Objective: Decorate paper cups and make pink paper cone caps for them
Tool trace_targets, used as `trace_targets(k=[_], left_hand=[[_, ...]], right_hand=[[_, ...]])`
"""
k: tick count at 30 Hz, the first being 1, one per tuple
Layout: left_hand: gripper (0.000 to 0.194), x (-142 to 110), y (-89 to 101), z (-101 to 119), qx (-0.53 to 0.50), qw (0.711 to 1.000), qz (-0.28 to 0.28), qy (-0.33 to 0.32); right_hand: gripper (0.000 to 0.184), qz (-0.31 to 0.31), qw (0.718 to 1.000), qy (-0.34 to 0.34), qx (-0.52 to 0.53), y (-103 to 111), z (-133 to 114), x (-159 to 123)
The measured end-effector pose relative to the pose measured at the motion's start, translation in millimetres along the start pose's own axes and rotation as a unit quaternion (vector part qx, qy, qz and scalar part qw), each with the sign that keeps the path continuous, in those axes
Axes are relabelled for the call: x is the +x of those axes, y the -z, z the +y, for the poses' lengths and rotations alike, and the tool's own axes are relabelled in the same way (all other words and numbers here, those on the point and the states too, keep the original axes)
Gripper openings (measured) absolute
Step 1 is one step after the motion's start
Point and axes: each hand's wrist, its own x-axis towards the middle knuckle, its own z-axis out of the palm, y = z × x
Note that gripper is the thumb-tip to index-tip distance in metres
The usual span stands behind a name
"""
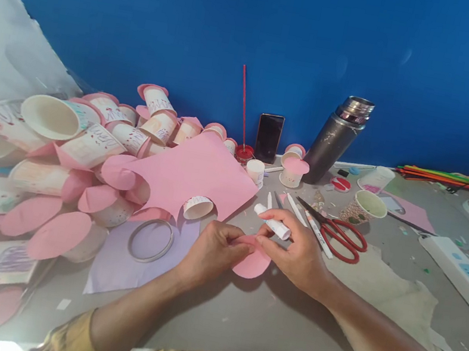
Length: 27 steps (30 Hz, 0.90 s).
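A round piece of pink paper [251,265] is held low over the grey table, in front of my body. My left hand [214,253] pinches its left edge between thumb and fingers. At the other edge, my right hand [300,251] presses thumb and fingertips on the paper. That same hand also keeps a white glue stick [275,225] between its fingers, lying slantwise above the paper. Just beyond the left hand, a small white paper cup [198,208] lies tipped over on a big pink sheet [199,172] with rounded cut-outs. Red-handled scissors [343,240] lie open right of the right hand.
Many decorated paper cups with pink discs [86,143] are heaped on the left. A tape ring [151,240] rests on a lilac sheet [113,269]. Behind stand a dark flask [336,139], a phone [269,138] and a red-handled brush [244,104]. A power strip [466,277] lies right.
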Motion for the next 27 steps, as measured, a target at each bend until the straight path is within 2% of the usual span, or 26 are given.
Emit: trace_targets(k=[2,3,5,7,9,10,13,16,18,21,23,25,27], left_hand=[[0.033,1,0.5,-5,0.053,0.996,0.052,-0.054],[0.031,2,1.2,-8,0.087,0.987,0.091,-0.102],[0.027,4,3.5,-15,0.162,0.946,0.177,-0.220],[0.023,7,6.8,-21,0.226,0.887,0.245,-0.321],[0.022,8,10.6,-25,0.274,0.839,0.275,-0.381],[0.023,9,12.4,-26,0.292,0.824,0.279,-0.397],[0.027,9,16.5,-28,0.321,0.801,0.280,-0.422],[0.030,8,18.1,-28,0.327,0.772,0.295,-0.458],[0.031,8,17.3,-28,0.330,0.758,0.302,-0.475],[0.029,7,13.6,-26,0.331,0.757,0.307,-0.473],[0.033,7,10.6,-24,0.309,0.767,0.314,-0.467],[0.041,8,8.4,-20,0.247,0.799,0.332,-0.435],[0.048,10,8.0,-17,0.120,0.863,0.352,-0.341]], right_hand=[[0.032,0.010,1.000,0.010,0.011,1,1,0],[0.032,0.027,0.999,0.015,0.018,3,2,0],[0.030,0.080,0.996,0.012,0.035,6,4,2],[0.027,0.103,0.992,-0.024,0.068,9,7,5],[0.029,0.059,0.988,-0.081,0.116,12,8,8],[0.034,0.022,0.984,-0.107,0.138,13,8,9],[0.053,-0.064,0.964,-0.177,0.190,11,8,12],[0.065,-0.101,0.926,-0.241,0.273,6,7,12],[0.067,-0.115,0.896,-0.265,0.338,2,6,11],[0.066,-0.116,0.853,-0.286,0.421,-2,5,10],[0.065,-0.096,0.831,-0.293,0.464,-1,4,10],[0.061,-0.068,0.819,-0.292,0.489,1,4,13],[0.059,-0.042,0.817,-0.283,0.501,5,5,15]])
